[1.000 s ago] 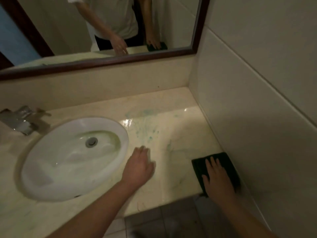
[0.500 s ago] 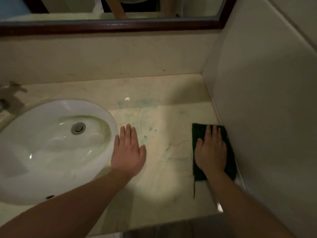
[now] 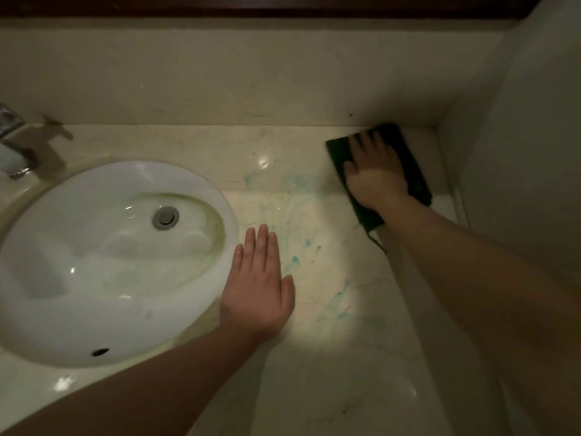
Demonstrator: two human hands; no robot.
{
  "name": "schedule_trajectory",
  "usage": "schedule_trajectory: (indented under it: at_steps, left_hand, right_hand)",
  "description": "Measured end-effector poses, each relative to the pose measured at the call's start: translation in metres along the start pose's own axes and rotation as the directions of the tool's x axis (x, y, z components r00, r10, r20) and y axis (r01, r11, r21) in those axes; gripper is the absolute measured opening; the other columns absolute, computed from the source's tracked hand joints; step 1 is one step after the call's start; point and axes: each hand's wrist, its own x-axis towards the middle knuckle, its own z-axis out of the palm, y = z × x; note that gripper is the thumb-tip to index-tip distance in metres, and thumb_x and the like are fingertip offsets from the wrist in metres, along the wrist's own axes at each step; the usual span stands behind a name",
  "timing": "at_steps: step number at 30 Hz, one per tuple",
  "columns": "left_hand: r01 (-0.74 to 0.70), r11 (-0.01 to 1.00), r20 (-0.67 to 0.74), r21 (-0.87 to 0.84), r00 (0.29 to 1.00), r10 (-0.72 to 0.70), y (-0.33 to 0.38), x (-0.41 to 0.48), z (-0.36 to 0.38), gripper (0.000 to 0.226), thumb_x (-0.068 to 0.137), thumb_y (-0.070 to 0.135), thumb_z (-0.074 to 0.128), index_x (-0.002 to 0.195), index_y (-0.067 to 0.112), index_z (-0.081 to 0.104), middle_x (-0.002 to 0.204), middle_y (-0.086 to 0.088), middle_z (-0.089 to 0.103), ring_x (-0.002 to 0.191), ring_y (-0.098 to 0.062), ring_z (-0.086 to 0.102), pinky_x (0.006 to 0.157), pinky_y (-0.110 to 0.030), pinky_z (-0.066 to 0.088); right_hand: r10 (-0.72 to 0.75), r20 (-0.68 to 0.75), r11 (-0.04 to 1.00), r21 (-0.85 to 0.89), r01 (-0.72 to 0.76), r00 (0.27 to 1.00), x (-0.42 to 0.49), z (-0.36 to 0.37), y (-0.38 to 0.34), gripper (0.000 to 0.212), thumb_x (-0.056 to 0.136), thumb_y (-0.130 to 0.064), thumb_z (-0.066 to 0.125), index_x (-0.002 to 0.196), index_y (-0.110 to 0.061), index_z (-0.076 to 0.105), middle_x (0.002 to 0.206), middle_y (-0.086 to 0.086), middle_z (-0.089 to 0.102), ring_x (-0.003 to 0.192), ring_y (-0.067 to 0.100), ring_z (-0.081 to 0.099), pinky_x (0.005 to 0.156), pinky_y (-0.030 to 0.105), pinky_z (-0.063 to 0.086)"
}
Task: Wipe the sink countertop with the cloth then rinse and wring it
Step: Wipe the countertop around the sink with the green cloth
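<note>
A dark green cloth (image 3: 408,158) lies flat on the beige marble countertop (image 3: 330,357), near the back right corner. My right hand (image 3: 374,174) presses down on it with straight, spread fingers. My left hand (image 3: 259,287) rests flat on the countertop beside the right rim of the white oval sink (image 3: 103,262). Blue-green smears (image 3: 295,247) mark the marble between my hands.
A chrome tap (image 3: 12,146) stands at the far left behind the sink. The backsplash wall (image 3: 251,73) runs along the rear under a dark mirror frame (image 3: 283,7). A tiled side wall (image 3: 518,152) closes off the right.
My right hand has pushed the cloth away from the front, along the right wall, to the back corner. The left hand stays flat by the sink. The camera has tilted further down.
</note>
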Motion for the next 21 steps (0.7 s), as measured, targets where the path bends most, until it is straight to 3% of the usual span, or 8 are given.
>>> schedule_trajectory:
  at_steps: [3, 6, 10, 13, 18, 21]
  left_hand:
    - [0.004, 1.0, -0.006, 0.0, 1.0, -0.004, 0.001, 0.001, -0.001, 0.071, 0.093, 0.039, 0.02, 0.152, 0.005, 0.001, 0.161, -0.014, -0.006, 0.149, -0.028, -0.011, 0.121, -0.046, 0.007]
    - [0.008, 1.0, -0.001, -0.017, 1.0, -0.008, 0.002, -0.001, -0.004, 0.07, 0.092, 0.037, 0.02, 0.152, 0.003, 0.006, 0.162, -0.015, 0.001, 0.149, -0.028, -0.005, 0.121, -0.046, 0.008]
    - [0.003, 1.0, 0.018, -0.007, 1.0, -0.003, 0.001, -0.003, -0.008, 0.069, 0.094, 0.037, 0.018, 0.152, 0.003, 0.003, 0.162, -0.016, -0.001, 0.149, -0.028, -0.005, 0.121, -0.046, 0.006]
    - [-0.001, 1.0, 0.024, -0.027, 1.0, 0.002, 0.001, -0.003, -0.008, 0.069, 0.094, 0.037, 0.019, 0.152, 0.003, 0.001, 0.162, -0.016, -0.003, 0.149, -0.028, -0.007, 0.121, -0.046, 0.004]
    - [0.0, 0.999, -0.002, -0.037, 1.0, 0.0, 0.0, -0.004, -0.004, 0.07, 0.093, 0.035, 0.023, 0.152, 0.002, 0.007, 0.162, -0.017, 0.002, 0.149, -0.03, -0.003, 0.121, -0.046, 0.006]
    - [-0.001, 1.0, -0.008, -0.023, 1.0, 0.001, 0.0, -0.003, -0.002, 0.07, 0.093, 0.035, 0.022, 0.152, 0.002, 0.005, 0.162, -0.016, 0.0, 0.149, -0.03, -0.004, 0.122, -0.046, 0.005]
  right_hand:
    - [-0.241, 0.035, 0.97, -0.034, 0.242, 0.97, -0.046, 0.015, -0.041, 0.062, 0.096, -0.041, 0.026, 0.155, -0.022, 0.018, 0.164, 0.005, 0.015, 0.15, 0.027, 0.012, 0.121, 0.045, 0.014]
    - [-0.269, 0.055, 0.962, -0.031, 0.271, 0.961, -0.121, 0.029, -0.054, 0.061, 0.097, -0.043, 0.025, 0.155, -0.023, 0.018, 0.163, 0.006, 0.016, 0.15, 0.027, 0.013, 0.121, 0.046, 0.013]
    - [-0.099, 0.052, 0.995, 0.008, 0.098, 0.994, -0.259, 0.046, -0.041, 0.061, 0.097, -0.039, 0.029, 0.154, -0.021, 0.019, 0.162, 0.007, 0.019, 0.149, 0.028, 0.018, 0.12, 0.046, 0.017]
    - [0.163, 0.05, 0.986, 0.011, -0.164, 0.985, -0.321, 0.049, -0.009, 0.062, 0.096, -0.039, 0.023, 0.154, -0.018, 0.015, 0.161, 0.009, 0.018, 0.147, 0.03, 0.021, 0.119, 0.049, 0.02]
    - [0.432, -0.042, 0.901, 0.061, -0.429, 0.901, -0.244, 0.035, 0.022, 0.064, 0.096, -0.039, 0.021, 0.154, -0.01, 0.02, 0.16, 0.018, 0.022, 0.147, 0.035, 0.021, 0.117, 0.053, 0.023]
    - [0.413, -0.075, 0.909, 0.095, -0.405, 0.908, -0.181, 0.035, -0.018, 0.064, 0.095, -0.038, 0.023, 0.153, -0.01, 0.022, 0.161, 0.017, 0.021, 0.147, 0.035, 0.019, 0.118, 0.051, 0.019]
